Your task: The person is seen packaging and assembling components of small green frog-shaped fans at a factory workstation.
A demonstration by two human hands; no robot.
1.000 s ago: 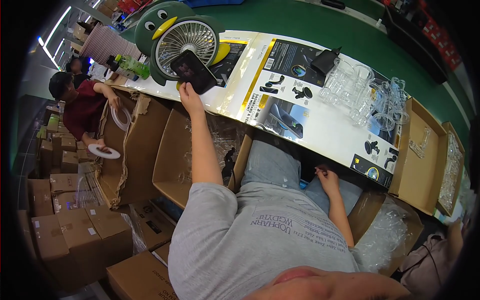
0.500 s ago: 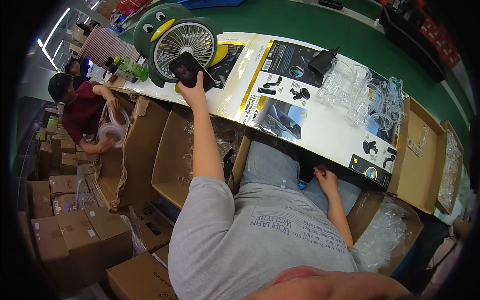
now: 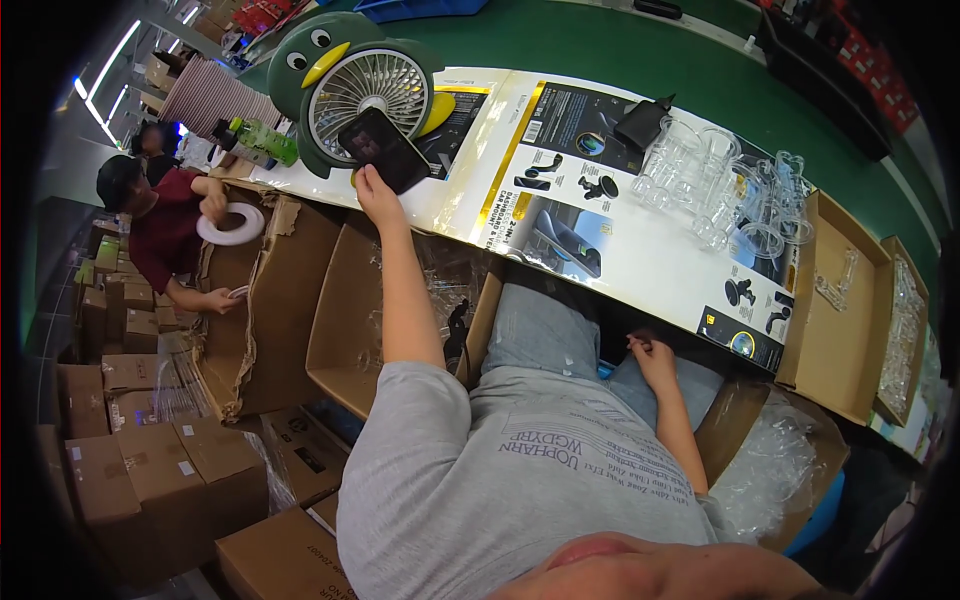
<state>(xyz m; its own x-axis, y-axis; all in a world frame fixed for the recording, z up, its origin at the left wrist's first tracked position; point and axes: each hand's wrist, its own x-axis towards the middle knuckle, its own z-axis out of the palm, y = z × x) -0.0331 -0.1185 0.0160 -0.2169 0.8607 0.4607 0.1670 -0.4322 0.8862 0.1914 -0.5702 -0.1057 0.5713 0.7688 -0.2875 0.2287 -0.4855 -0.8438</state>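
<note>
My left hand (image 3: 380,200) reaches up to the lower edge of a dark smartphone (image 3: 390,150), its fingers closed at that edge and partly hidden. The phone leans in front of a round desk fan (image 3: 345,85) with a green bird-shaped frame, two eyes and a yellow beak. Low over my thigh, at the table's near edge, my right hand (image 3: 655,362) rests with curled fingers. Shadow hides whether anything is in it. Several clear plastic pieces (image 3: 715,180) lie in a cluster on the printed sheet (image 3: 470,180), right of the phone.
A black block-shaped item (image 3: 642,124) lies beside the clear pieces. Cardboard trays (image 3: 840,330) stand at the right. An open carton (image 3: 345,300) is by my left arm, and a box of clear film (image 3: 775,470) by my right. At left, a person holds a white ring (image 3: 232,224).
My left thumb has come off the phone's screen, and the hand has drawn down to its lower edge. My right hand stays put. The other person's hands and rings have moved apart.
</note>
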